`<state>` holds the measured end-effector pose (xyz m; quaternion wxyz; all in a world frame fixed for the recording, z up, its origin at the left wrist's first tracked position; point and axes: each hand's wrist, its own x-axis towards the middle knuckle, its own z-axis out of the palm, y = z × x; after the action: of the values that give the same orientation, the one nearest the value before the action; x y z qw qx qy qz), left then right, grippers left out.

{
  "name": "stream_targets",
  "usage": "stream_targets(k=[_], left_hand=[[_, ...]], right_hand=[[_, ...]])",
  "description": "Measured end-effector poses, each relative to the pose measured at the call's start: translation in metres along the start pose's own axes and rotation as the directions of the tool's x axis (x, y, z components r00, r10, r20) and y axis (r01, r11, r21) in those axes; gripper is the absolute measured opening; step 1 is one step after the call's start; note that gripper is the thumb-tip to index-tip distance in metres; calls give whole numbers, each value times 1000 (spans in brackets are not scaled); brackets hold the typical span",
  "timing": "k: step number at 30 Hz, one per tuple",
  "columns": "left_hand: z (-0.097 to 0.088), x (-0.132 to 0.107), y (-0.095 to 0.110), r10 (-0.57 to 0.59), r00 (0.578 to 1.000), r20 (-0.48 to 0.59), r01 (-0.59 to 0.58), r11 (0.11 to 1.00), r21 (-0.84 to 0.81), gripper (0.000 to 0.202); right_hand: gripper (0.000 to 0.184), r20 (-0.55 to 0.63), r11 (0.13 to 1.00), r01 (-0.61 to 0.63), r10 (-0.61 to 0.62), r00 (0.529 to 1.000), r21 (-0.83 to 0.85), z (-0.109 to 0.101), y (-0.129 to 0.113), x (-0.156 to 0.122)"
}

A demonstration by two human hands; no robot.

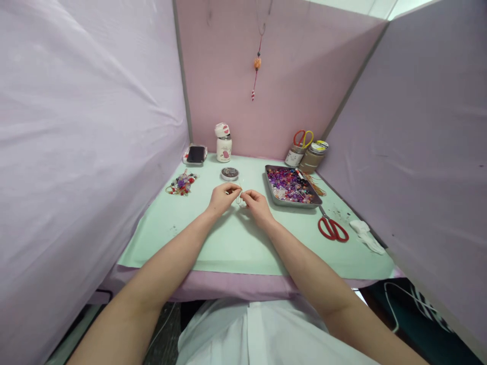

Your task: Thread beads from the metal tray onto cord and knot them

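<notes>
Fingers (pixel 236 187) of both hands closed in fine pinches, tips nearly meeting. Between left hand (pixel 221 198) and right hand (pixel 258 207) I see a thin cord (pixel 239 201), gripped at the fingertips, looping above the green mat (pixel 236 248); finer detail too small to tell. Round tin (pixel 230 174) just beyond. Bead tray (pixel 294 205) to the right, red-handled scissors (pixel 333 231) near its corner. Beaded strands (pixel 182 183) lie well left.

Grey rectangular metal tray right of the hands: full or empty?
The tray isn't empty: small glossy beads, mostly purple, some clear, cover most of its floor. How deep they lie: cannot tell.
</notes>
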<state>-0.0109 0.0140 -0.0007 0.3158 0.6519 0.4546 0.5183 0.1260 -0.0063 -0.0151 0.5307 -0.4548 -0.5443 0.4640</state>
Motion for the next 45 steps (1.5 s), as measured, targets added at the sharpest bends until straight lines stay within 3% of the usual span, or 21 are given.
stream_targets(k=[9, 14, 18, 21, 25, 31, 38, 41, 45], left_hand=[[-2, 0, 1, 12, 983, 184, 0, 998, -66, 19], [-4, -2, 5, -26, 972, 234, 48, 995, -91, 20], [-3, -3, 4, -110, 962, 249, 144, 982, -123, 22], [-3, -3, 2, -179, 937, 300, 234, 959, -160, 25], [-4, -2, 2, -245, 888, 390, 339, 920, -194, 26], [-6, -1, 3, -282, 835, 472, 440, 858, -266, 32], [-13, 6, 2, -264, 877, 400, 396, 871, -292, 33], [-14, 5, 5, -208, 899, 384, 344, 880, -327, 29], [-15, 2, 9, -91, 921, 378, 257, 872, -416, 22]], right_hand=[[36, -48, 999, -45, 43, 998, -30, -9, 0, 7], [31, 10, 991, -118, 118, 993, 66, -11, -3, 8], [24, -37, 991, -64, 69, 997, 119, -11, -8, 6], [22, -83, 961, -55, 80, 993, 272, -13, -12, 7], [26, -76, 836, -60, 120, 990, 545, -20, -14, 13], [21, -117, 764, 1, 98, 988, 645, -26, -13, 19], [18, -153, 739, 3, 135, 979, 674, -27, -9, 22], [17, -90, 719, -90, 208, 974, 689, -26, -6, 22], [15, 79, 678, -263, 290, 954, 686, -21, -3, 21]])
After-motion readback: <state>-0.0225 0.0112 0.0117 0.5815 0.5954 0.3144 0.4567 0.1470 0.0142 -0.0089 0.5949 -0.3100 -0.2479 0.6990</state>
